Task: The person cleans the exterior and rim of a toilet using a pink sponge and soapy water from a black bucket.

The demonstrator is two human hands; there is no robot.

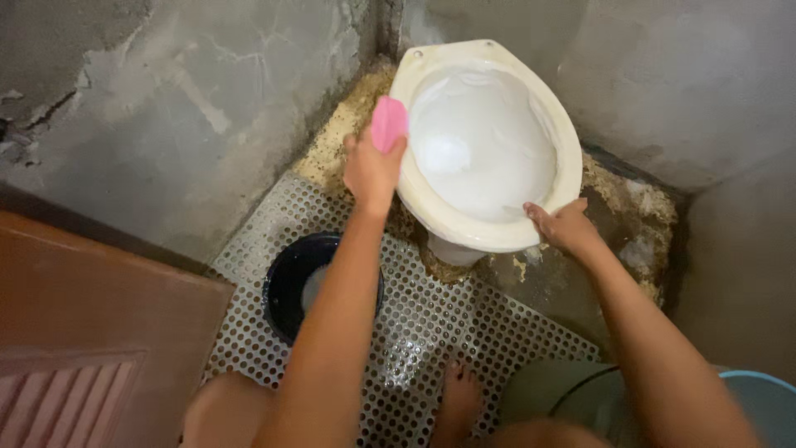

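Two hands work at a cream-white toilet bowl (489,236) set in the far corner between grey plaster walls (191,108).

Left hand (371,170): closed around a pink sponge (388,123). The fingers wrap the sponge's near end; the far end sticks up above the fist. The sponge is pressed against the left part of the bowl's rim, on its outer edge.

Right hand (564,226): laid on the near-right part of the rim, fingers together and bent over the edge, thumb on the outside. It holds nothing other than the rim.

Bowl: the rim is yellowed, with two small holes at its far end. The inside is white and looks wet or foamy; finer detail cannot be made out. The base stands on a rough, stained patch of concrete (630,207) that runs around it to the left and right.

Floor: a grey mat (431,323) with round holes covers the near area, up to the bowl's base. A bare foot (454,398) rests on the mat, near centre.

Other items:
- Dark round basin (286,290), on the mat left of the bowl, partly under the left forearm. Pale liquid shows inside.
- Light blue bucket (759,394), near right corner, only its rim in view.
- Brown door (91,332), near left, with a ribbed pink panel at its lower part.

No packages, labels or signs are in view.
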